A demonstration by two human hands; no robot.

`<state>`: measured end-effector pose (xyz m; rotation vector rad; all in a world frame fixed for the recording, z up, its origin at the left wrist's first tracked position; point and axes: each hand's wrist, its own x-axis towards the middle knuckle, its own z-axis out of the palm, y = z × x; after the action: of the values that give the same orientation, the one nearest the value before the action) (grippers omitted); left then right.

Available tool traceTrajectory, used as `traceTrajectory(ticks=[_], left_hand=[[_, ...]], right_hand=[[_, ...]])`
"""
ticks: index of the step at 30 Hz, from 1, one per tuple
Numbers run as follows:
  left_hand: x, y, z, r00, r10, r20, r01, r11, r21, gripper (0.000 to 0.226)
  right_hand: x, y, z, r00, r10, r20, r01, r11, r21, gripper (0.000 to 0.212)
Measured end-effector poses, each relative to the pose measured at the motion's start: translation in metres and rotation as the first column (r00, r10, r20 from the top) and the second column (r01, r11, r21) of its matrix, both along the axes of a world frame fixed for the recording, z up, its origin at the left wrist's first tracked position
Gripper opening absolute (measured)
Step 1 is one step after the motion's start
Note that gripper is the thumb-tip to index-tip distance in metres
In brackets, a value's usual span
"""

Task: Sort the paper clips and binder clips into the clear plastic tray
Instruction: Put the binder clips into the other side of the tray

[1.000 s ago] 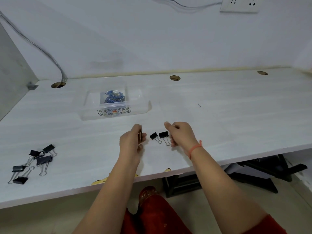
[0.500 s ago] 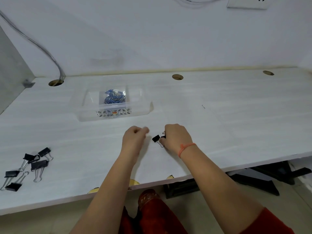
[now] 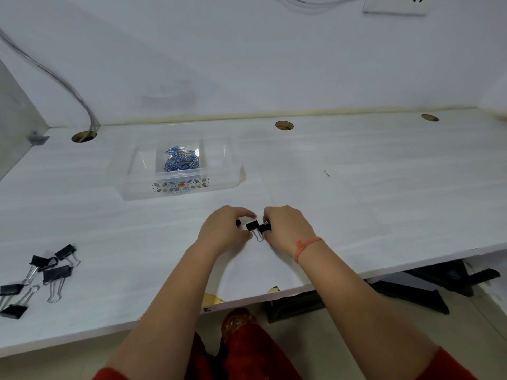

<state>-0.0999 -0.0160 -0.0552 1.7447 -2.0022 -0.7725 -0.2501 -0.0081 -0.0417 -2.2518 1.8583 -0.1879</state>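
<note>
The clear plastic tray (image 3: 219,185) stands on the white table, beyond my hands. Its middle compartment holds a heap of blue and silver paper clips (image 3: 181,159); the side compartments look bare. My left hand (image 3: 223,231) and my right hand (image 3: 289,229) meet near the table's front. A small black binder clip (image 3: 252,225) lies between their fingertips. My right fingers pinch a second small black clip (image 3: 265,228). A black clip (image 3: 238,222) shows inside my curled left fingers. Several larger black binder clips (image 3: 56,272) lie in a loose group at the far left.
Three round cable holes (image 3: 284,125) run along the table's back edge, and a grey cable drops into the left one (image 3: 84,137). A wall socket (image 3: 395,5) sits top right. A grey side panel (image 3: 13,119) closes the left. Black stands (image 3: 411,294) lie under the table.
My hands have drawn together around the two small clips. My right hand closed over the right clip, and my left hand moved right until its fingertips reached the other one.
</note>
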Motion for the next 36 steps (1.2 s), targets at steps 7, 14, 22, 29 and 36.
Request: traceTrajectory(ticks=[7, 14, 22, 29, 36], left_hand=[[0.005, 0.001, 0.002, 0.999, -0.033, 0.02, 0.034, 0.999, -0.03, 0.022], [0.023, 0.014, 0.002, 1.0, -0.015, -0.013, 0.016, 0.999, 0.03, 0.024], [0.043, 0.034, 0.009, 0.594, 0.478, -0.646, -0.247, 0.873, 0.42, 0.015], [0.039, 0.029, 0.033, -0.143, 0.701, -0.699, -0.001, 0.706, 0.708, 0.015], [0.045, -0.034, 0.088, -0.077, 0.629, -0.774, -0.158, 0.759, 0.632, 0.022]], right_hand=[[0.005, 0.004, 0.008, 0.998, -0.029, -0.055, 0.031, 0.999, 0.042, 0.015], [0.013, 0.009, 0.003, 0.993, -0.035, -0.117, 0.039, 0.999, 0.029, 0.023], [0.019, -0.001, 0.01, 0.993, -0.107, 0.046, 0.096, 0.975, 0.201, 0.034], [0.032, -0.01, 0.029, 0.191, -0.531, 0.825, -0.057, 0.833, 0.55, 0.015], [0.057, -0.069, 0.086, 0.133, -0.469, 0.873, -0.01, 0.88, 0.474, 0.018]])
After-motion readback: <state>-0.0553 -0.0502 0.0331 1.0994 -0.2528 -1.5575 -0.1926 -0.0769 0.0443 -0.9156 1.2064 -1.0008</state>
